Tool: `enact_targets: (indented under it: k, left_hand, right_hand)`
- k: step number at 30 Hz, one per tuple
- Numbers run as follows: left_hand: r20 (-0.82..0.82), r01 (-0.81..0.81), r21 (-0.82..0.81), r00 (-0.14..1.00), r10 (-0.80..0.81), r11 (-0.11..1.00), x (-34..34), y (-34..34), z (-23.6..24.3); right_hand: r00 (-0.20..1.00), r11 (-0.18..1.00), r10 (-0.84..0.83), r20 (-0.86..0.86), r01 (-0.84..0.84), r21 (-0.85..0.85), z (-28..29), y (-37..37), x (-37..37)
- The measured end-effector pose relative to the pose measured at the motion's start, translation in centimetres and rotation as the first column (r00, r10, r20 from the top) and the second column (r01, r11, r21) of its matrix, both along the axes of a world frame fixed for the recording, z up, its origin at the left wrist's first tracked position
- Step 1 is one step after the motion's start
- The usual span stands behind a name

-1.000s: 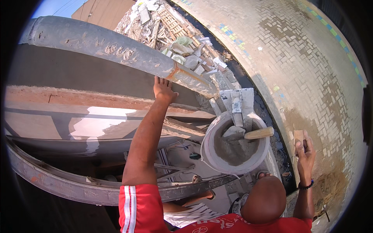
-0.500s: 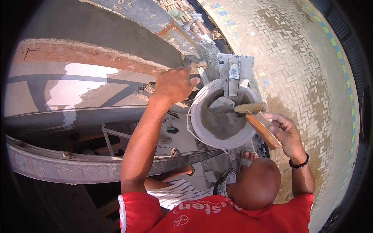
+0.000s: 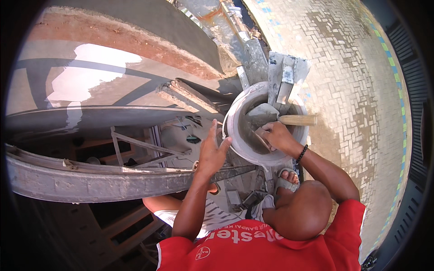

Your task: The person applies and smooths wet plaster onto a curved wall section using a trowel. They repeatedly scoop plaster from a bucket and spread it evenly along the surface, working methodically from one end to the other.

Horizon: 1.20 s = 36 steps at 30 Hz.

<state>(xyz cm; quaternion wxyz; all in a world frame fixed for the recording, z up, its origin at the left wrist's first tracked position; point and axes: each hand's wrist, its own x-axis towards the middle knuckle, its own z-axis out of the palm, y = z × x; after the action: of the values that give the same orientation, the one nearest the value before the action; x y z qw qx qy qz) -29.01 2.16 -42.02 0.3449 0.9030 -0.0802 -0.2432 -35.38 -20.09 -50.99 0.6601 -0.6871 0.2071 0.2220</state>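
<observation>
A white bucket (image 3: pixel 231 135) with grey mortar in it stands on a high platform in front of me. My right hand (image 3: pixel 279 135) reaches inside it, shut on a small flat tool (image 3: pixel 261 134) that is pushed into the mortar. A trowel with a wooden handle (image 3: pixel 296 120) lies across the bucket just beyond that hand. My left hand (image 3: pixel 211 152) is open with fingers spread, its fingertips touching the bucket's left rim. A black band is on my right wrist.
A grey metal bracket (image 3: pixel 284 77) rises behind the bucket. A rendered wall ledge (image 3: pixel 135 86) runs to the left and a curved grey beam (image 3: pixel 90 183) crosses below it. Patterned paving (image 3: pixel 361 99) lies far below on the right. A sandalled foot (image 3: pixel 285 178) rests near the bucket.
My left hand came off the wall ledge and down to the bucket's rim. My right hand swung in from the right and dipped its flat tool into the mortar.
</observation>
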Motion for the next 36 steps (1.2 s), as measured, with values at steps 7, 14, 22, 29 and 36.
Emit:
enact_targets:
  k: [7, 14, 22, 29, 36]
  left_hand:
    - [0.041, 0.135, 0.136, 0.989, -0.142, 0.981, -0.7, -0.1, -1.5]
    - [0.027, 0.154, 0.207, 0.986, -0.163, 0.966, -0.6, -0.4, -0.8]
    - [0.069, 0.174, 0.230, 0.978, -0.195, 0.957, -1.1, -0.5, -1.8]
    - [0.087, 0.064, 0.062, 0.994, -0.069, 0.996, 1.1, 0.7, -0.9]
    - [0.706, 0.006, -0.304, 0.673, 0.221, 0.953, 6.9, -0.2, 10.5]
  right_hand:
    - [0.998, 0.997, 0.005, -0.057, -0.009, -0.072, -3.2, 1.3, 0.4]
    - [0.990, 0.998, -0.036, -0.134, 0.043, 0.046, -3.7, 1.8, 0.5]
    - [0.963, 0.964, -0.087, -0.256, 0.146, 0.222, -3.8, 0.6, 0.4]
    - [0.939, 0.679, -0.271, -0.213, 0.343, 0.648, 1.9, -2.6, -1.9]
    - [0.888, 0.520, -0.444, 0.119, 0.148, 0.841, 9.0, -4.5, -1.6]
